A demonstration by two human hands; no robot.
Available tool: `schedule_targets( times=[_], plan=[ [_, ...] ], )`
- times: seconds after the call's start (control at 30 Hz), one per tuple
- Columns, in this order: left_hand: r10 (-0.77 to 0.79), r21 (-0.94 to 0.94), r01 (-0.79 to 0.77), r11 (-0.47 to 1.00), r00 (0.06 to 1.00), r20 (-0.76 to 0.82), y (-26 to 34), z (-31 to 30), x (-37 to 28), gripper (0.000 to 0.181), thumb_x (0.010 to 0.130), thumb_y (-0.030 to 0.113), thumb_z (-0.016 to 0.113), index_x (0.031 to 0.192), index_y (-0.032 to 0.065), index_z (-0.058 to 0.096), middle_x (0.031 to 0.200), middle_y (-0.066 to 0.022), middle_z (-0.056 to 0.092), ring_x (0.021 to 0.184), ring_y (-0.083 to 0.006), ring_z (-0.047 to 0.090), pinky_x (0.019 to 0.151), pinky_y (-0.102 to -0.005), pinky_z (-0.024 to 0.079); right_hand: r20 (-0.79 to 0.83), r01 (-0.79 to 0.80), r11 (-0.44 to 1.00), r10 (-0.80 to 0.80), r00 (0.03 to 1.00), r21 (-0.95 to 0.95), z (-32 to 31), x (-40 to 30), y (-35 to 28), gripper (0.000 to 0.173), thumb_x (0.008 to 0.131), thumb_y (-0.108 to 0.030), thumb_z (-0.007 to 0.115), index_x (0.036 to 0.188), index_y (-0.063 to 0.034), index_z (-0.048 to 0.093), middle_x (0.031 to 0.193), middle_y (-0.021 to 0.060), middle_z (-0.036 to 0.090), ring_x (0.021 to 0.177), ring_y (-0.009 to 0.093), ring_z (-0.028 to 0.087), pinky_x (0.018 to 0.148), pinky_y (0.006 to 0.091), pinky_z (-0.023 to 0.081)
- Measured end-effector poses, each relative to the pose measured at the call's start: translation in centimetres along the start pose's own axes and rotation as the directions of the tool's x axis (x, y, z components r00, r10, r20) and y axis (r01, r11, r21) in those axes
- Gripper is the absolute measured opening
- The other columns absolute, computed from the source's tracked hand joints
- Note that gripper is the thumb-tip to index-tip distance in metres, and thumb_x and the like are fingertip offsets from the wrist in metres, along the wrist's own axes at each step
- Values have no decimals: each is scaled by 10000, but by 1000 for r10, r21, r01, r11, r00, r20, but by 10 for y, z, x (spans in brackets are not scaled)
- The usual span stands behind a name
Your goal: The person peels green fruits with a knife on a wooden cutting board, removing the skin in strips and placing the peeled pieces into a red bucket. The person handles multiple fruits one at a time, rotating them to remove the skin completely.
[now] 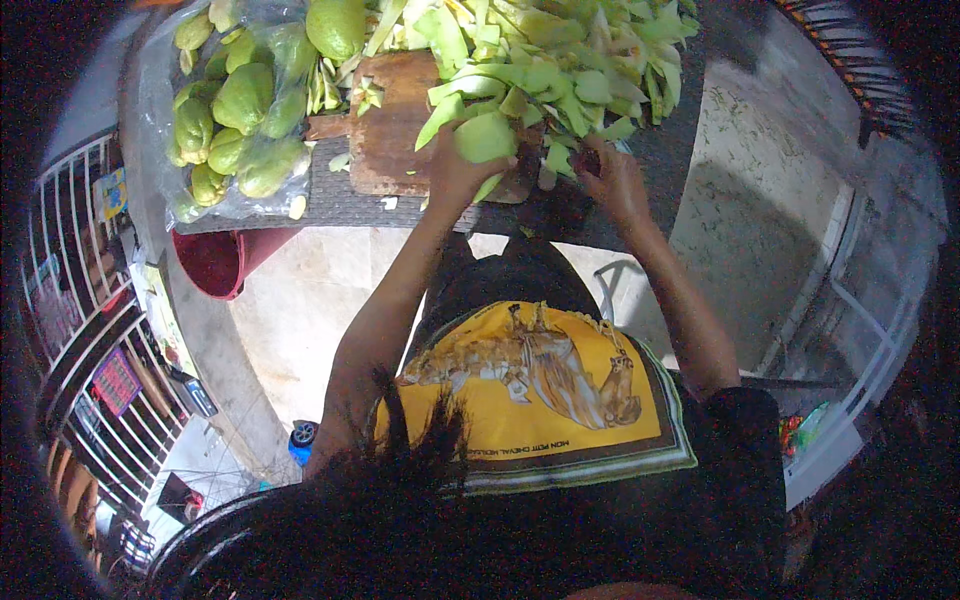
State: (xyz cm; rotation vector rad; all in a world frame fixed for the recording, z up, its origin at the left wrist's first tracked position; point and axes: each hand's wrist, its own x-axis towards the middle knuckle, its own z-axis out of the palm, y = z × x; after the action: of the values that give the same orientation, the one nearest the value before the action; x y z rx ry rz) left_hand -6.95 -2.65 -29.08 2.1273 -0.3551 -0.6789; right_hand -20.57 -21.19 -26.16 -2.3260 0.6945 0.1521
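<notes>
My left hand is closed around pale green fruit slices above the right part of a worn wooden cutting board. To its right, my right hand has curled fingers in shadow beside loose green pieces; whether it grips anything is unclear. A large heap of sliced and peeled green pieces covers the far side of the board. At the left, whole green fruits, which look like chayotes, lie on and in a clear plastic bag. One bigger, smooth green fruit rests beside the heap.
A dark woven-textured table supports everything. Below its left edge is a red tub or bucket. A yellow printed cloth covers my lap. White metal railings stand at the left, and a blue toy with a wheel lies low left.
</notes>
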Motion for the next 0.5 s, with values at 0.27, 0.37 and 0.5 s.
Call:
schedule_targets(
  times=[0.27,0.37,0.5],
  plan=[
    [-196,-790,568,232,823,534,-5,-39,-38,569,822,356,663,1265,84,432,1102,-138,573,937,-251,597,705,-384,541,-59,-121,992,123,991,33,-4,9,-20,243,789,-153,647,998,-41,592,859,187,647,820,353,628,699,424,482],
    [-80,-809,587,-32,805,588,-9,-35,-35,563,862,484,561,1262,103,457,1104,-161,576,879,-262,600,700,-358,536,55,-34,984,44,998,-177,-13,15,-31,231,787,-171,641,974,-45,591,832,188,639,818,377,613,692,444,476],
    [-40,-807,531,-259,829,558,13,-35,-33,619,867,599,452,1242,109,488,1104,-169,579,832,-273,588,701,-360,531,225,73,987,-39,974,-143,-15,23,-27,252,786,-184,645,986,-41,588,822,181,641,821,373,617,682,441,480]
  ],
)
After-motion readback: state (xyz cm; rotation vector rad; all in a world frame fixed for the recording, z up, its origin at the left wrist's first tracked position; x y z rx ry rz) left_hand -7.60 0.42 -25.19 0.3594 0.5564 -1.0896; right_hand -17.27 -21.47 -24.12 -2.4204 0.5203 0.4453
